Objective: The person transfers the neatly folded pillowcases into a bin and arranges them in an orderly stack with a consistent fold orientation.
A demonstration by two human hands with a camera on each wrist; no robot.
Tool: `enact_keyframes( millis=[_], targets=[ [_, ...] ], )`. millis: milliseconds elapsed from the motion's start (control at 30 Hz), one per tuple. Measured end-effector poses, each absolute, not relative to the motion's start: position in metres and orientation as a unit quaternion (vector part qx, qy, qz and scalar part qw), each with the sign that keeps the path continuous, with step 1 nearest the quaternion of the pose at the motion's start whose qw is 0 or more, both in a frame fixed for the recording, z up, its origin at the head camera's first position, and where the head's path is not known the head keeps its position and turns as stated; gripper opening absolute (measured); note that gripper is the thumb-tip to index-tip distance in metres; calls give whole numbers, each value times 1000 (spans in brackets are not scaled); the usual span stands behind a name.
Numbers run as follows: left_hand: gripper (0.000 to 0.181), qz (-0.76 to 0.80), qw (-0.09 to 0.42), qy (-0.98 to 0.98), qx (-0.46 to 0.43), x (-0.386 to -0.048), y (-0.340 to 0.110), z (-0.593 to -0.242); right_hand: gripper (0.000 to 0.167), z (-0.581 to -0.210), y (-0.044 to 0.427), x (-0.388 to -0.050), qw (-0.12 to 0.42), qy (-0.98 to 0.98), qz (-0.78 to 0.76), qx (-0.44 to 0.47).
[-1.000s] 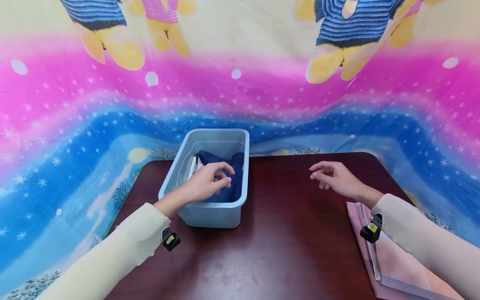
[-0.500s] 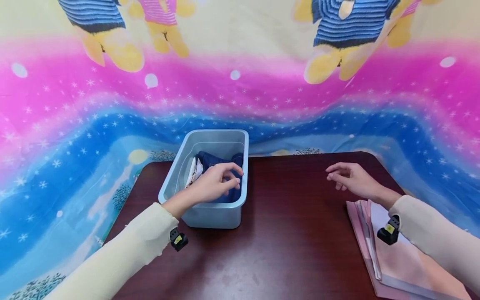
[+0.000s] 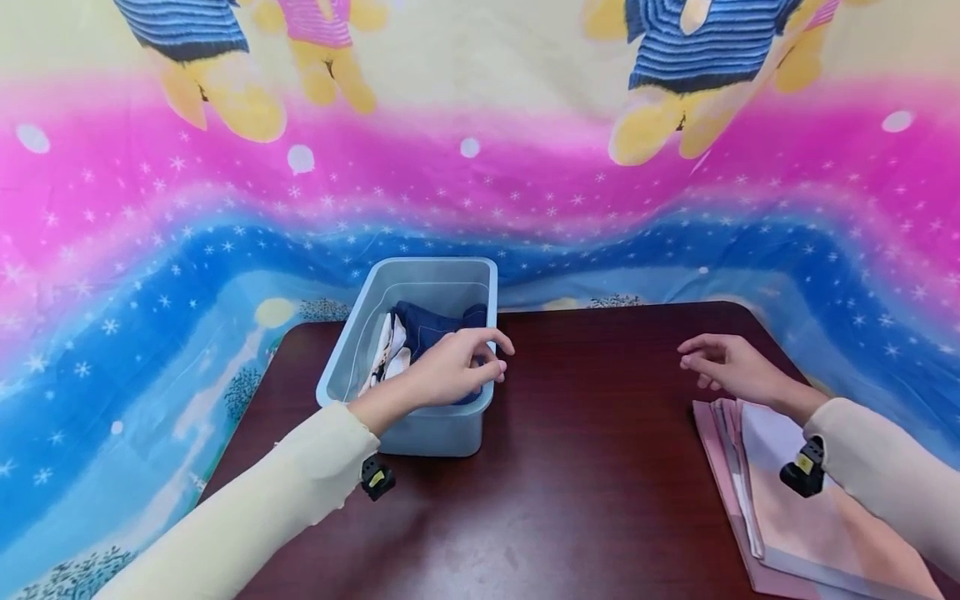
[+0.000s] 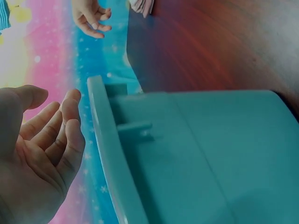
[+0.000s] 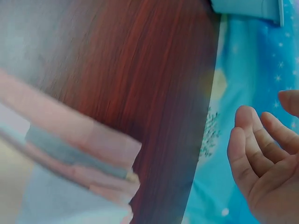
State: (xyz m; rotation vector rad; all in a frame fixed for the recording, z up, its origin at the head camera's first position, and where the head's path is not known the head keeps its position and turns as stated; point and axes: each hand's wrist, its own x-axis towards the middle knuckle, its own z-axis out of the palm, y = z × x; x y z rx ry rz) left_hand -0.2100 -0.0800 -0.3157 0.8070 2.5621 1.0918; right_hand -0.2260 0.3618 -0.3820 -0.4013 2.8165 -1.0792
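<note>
My left hand (image 3: 457,367) hovers over the near right part of a light blue plastic bin (image 3: 420,433), fingers loosely bent and holding nothing. Inside the bin lie a dark blue folded cloth (image 3: 427,327) and a white patterned cloth (image 3: 387,354), both partly hidden by that hand. At the right, my right hand (image 3: 731,367) hangs above the table with relaxed, bare fingers. Just below it lies a folded pink and peach cloth (image 3: 795,508), partly covered by the right sleeve. In the left wrist view the bin's rim (image 4: 105,140) runs beside the left hand.
The dark reddish-brown table (image 3: 585,467) has rounded far corners. Behind it hangs a curtain (image 3: 555,183) printed with snowflakes and cartoon figures, close to the bin's far side. A small black camera is strapped to each wrist.
Both hands have drifted to the right. The left has moved from the bin's middle toward its right rim, showing more of the white cloth. The bin and the folded cloth stay put.
</note>
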Motion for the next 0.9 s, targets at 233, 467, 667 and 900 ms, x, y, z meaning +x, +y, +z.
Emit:
enact_keyframes(
  millis=[233,467,667,900],
  targets=[
    [21,368,129,873,292,-206,-71,-321,41,-393,387,-227,64,937,-319,-124],
    [21,365,132,874,293,-202,-67,-320,41,-404,421,-228,77,950,-280,-117],
    [21,374,138,864,306,-200,-59,-319,45,-409,444,-229,110,950,-276,-94],
    [21,380,142,856,320,-197,-43,-321,48,-414,456,-226,144,948,-272,-84]
  ],
)
